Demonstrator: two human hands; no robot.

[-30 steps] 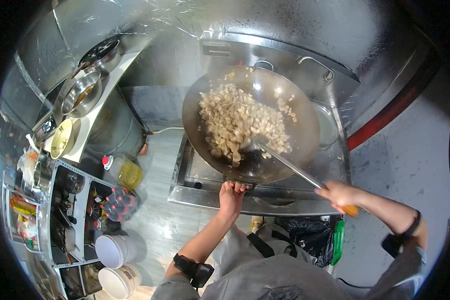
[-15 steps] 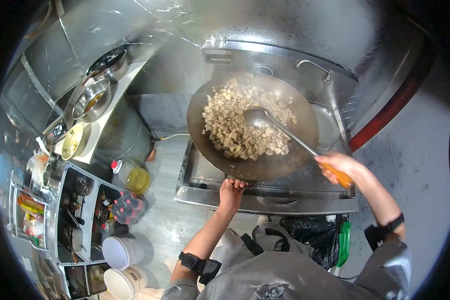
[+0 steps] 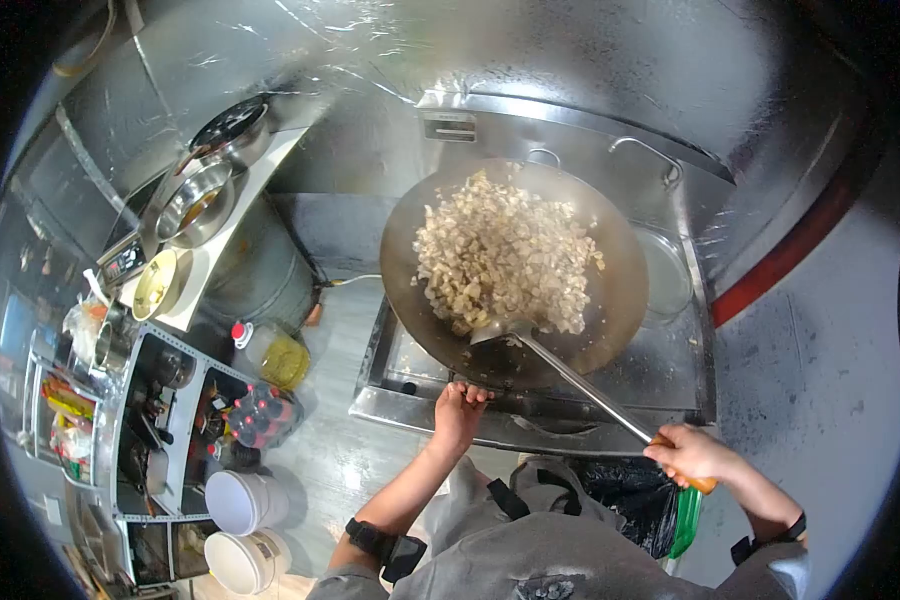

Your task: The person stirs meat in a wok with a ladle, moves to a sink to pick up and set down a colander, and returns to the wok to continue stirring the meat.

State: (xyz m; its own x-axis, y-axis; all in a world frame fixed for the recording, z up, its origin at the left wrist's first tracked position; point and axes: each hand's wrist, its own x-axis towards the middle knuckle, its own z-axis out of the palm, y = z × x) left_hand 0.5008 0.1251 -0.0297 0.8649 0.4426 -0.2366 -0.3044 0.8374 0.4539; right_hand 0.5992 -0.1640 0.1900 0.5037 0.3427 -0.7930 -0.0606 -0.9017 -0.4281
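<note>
A large dark wok [image 3: 620,320] on the metal stove [image 3: 380,400] holds a heap of pale brown chopped food [image 3: 505,240]. My right hand [image 3: 692,455] is closed round the orange-brown handle of a long metal ladle [image 3: 585,385], right of and below the wok. The ladle's bowl lies inside the wok, at the near edge of the food. My left hand [image 3: 458,412] is at the wok's near rim with its fingers closed on the wok's handle, which is mostly hidden.
At left a white shelf [image 3: 250,195] bears metal bowls [image 3: 195,205] and a yellow bowl [image 3: 155,285]. Below stand an oil jug [image 3: 282,360], red-capped bottles [image 3: 260,415] and white buckets [image 3: 245,502]. A faucet [image 3: 650,150] is behind the wok; a black-bagged bin [image 3: 635,500] stands below the stove.
The ladle's bowl has moved from the middle of the food to its near edge, as my right hand came down toward me. The wok looks slightly lower in view, with my left hand still at its rim.
</note>
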